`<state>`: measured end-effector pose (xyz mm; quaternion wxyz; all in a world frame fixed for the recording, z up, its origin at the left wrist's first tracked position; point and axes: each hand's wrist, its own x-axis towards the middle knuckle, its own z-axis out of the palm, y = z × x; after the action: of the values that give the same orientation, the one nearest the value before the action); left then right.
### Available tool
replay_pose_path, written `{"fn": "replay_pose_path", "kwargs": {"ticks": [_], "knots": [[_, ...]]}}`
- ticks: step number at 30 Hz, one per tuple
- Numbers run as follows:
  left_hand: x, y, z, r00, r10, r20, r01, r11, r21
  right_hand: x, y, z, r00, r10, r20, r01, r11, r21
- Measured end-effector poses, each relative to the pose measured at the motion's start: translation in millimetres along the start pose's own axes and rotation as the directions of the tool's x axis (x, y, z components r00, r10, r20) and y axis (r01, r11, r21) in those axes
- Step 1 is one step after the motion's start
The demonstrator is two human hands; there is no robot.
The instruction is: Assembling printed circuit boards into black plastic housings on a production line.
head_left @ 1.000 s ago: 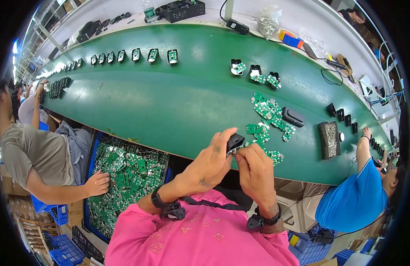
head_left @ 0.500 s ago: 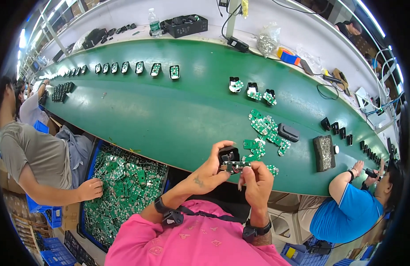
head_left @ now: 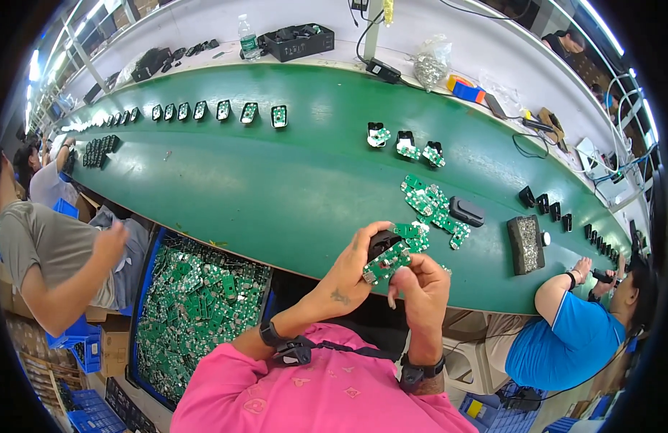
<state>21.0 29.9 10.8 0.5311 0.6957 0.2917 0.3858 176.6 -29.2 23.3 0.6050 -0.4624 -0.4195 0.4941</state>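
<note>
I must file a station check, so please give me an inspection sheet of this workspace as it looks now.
Surface: long green belt, mostly bare in the middle.
Job's things: green circuit board against a black housing, held in both hands.
Clutter: loose boards on the belt; blue bin of boards beside it.
Grippers: left hand and right hand both grip the board.
Cables: black cable on the belt's far edge.
Surroundings: seated workers on both sides.
</note>
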Motion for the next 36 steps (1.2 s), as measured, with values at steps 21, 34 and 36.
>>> {"fn": "replay_pose_path", "kwargs": {"ticks": [21,34,36], "knots": [[-6.0,14.9,-5.4,0.989,-0.133,0.057,0.139,0.985,-0.102,7.5,-3.0,-4.2,0.976,-0.217,-0.025,0.157,0.776,-0.611],[-3.8,12.1,3.1,0.993,-0.117,-0.011,0.117,0.993,0.009,10.7,10.3,7.6,0.943,-0.303,-0.138,0.163,0.783,-0.6],[-3.8,1.5,3.9,0.999,-0.038,-0.037,0.04,0.998,0.045,10.7,10.2,6.1,0.94,-0.331,-0.079,0.195,0.716,-0.671]]}}
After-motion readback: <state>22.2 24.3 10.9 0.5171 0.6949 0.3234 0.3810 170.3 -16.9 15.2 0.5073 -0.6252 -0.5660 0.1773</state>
